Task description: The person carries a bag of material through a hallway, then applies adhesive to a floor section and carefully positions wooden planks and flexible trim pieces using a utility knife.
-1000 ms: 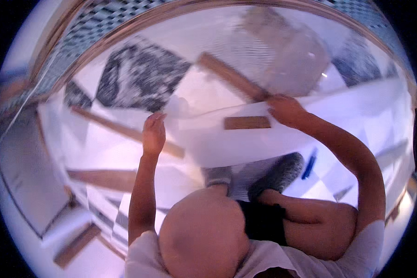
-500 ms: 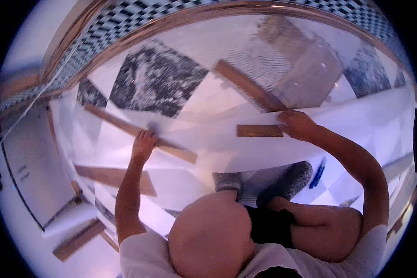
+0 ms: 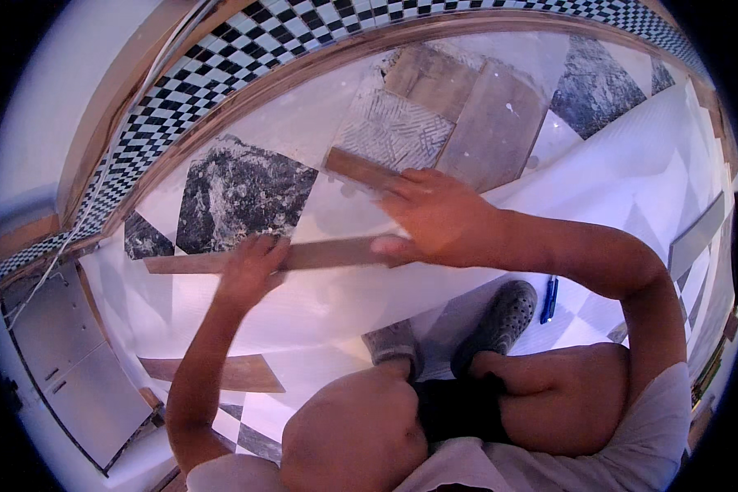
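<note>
A long, narrow brown wooden plank (image 3: pixel 332 253) lies crosswise in front of me on the white sheeting. My left hand (image 3: pixel 252 271) has its fingers curled over the plank's left half, pressing it from above. At the plank's right end is the thumb of my right hand (image 3: pixel 447 217), while its fingers reach over a second wooden plank (image 3: pixel 357 168) just beyond. The hand covers much of that second plank and the end of the first. Whether a shorter piece lies under my right hand is hidden.
White sheeting (image 3: pixel 599 197) crosses the floor. Beyond are a dark worn tile (image 3: pixel 242 197), ridged adhesive (image 3: pixel 398 127) and laid wood-look boards (image 3: pixel 496 123). Another plank (image 3: pixel 238 373) lies near left; a blue pen-like tool (image 3: pixel 549 299) lies by my shoe (image 3: pixel 496 324). A grey cabinet (image 3: pixel 90 369) stands left.
The plank under my left hand has swung from slanting to nearly crosswise. My right hand has moved left to its end; the short piece it touched before no longer shows separately. The view has shifted.
</note>
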A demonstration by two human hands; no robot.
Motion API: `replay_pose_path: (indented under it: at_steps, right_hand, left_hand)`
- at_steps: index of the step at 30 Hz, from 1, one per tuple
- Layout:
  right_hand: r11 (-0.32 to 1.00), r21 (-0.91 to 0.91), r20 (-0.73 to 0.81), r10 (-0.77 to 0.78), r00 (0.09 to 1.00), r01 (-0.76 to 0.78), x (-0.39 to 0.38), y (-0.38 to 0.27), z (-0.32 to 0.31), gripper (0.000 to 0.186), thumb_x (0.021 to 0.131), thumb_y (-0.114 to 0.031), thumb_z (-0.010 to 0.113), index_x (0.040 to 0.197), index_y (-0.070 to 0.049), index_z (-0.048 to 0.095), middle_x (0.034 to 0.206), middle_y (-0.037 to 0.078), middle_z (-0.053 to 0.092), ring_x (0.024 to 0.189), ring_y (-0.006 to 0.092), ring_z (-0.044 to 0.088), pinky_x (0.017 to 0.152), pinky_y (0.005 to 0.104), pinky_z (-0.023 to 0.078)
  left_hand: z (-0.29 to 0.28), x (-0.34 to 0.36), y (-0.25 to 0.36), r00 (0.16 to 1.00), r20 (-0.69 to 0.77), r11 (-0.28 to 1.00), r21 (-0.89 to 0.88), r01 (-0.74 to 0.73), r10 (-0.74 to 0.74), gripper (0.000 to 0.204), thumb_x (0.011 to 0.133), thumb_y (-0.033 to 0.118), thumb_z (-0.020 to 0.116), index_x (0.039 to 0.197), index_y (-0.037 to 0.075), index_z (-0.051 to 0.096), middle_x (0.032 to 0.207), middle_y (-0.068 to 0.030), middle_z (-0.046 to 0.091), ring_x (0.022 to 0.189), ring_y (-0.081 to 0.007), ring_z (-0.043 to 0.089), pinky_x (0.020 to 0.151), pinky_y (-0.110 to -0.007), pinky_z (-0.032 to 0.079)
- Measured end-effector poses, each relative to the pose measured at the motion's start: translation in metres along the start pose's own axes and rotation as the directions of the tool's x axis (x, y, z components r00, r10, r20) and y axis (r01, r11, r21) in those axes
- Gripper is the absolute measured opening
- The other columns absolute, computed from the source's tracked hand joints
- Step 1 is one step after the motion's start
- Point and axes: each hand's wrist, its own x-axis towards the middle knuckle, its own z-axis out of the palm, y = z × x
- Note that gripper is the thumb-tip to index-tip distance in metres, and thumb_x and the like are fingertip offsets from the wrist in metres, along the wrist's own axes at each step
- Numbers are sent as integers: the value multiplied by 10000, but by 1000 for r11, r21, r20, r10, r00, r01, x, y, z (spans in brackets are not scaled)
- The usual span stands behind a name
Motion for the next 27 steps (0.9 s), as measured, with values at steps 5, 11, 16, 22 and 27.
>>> replay_pose_path:
  at_steps: [5,11,16,22,27]
  right_hand:
    - [978,-147,-32,142,989,-146,-18,13,30,519,832,-379,695,1177,-12,571,1140,203,623,1013,384,619,902,486,488]
    - [862,-98,-12,499,866,-498,-145,64,-6,516,665,-171,802,1126,-56,601,1029,155,653,946,342,659,825,446,531]
    - [765,-181,-257,570,781,-618,-299,94,-7,505,631,-127,781,1098,-74,597,955,141,644,903,357,655,801,444,532]
    - [696,-155,-255,658,709,-701,-380,93,16,612,669,-125,811,1220,-74,549,995,158,631,896,369,649,779,467,536]
    - [757,-77,-175,630,756,-649,-319,82,9,791,700,-106,831,1411,-121,484,1034,147,611,874,314,653,737,392,567]
  left_hand:
    - [-47,92,119,971,-201,991,-9,-135,130,664,732,211,783,1339,127,526,1189,-170,531,1158,-394,512,983,-487,450]
    - [-31,124,135,902,-318,934,-105,-341,293,768,751,299,799,1425,132,469,1277,-154,519,1230,-371,483,1090,-517,341]
    - [1,165,68,854,-415,949,135,-285,316,776,724,285,819,1408,120,490,1324,-137,512,1251,-346,475,1098,-484,336]
    - [32,233,125,808,-359,837,-113,-535,468,665,739,209,794,1343,104,538,1335,-137,516,1251,-346,476,1095,-482,343]
    - [57,278,172,708,-469,745,-143,-651,528,653,766,235,779,1354,96,531,1325,-132,530,1245,-334,480,1101,-483,342]
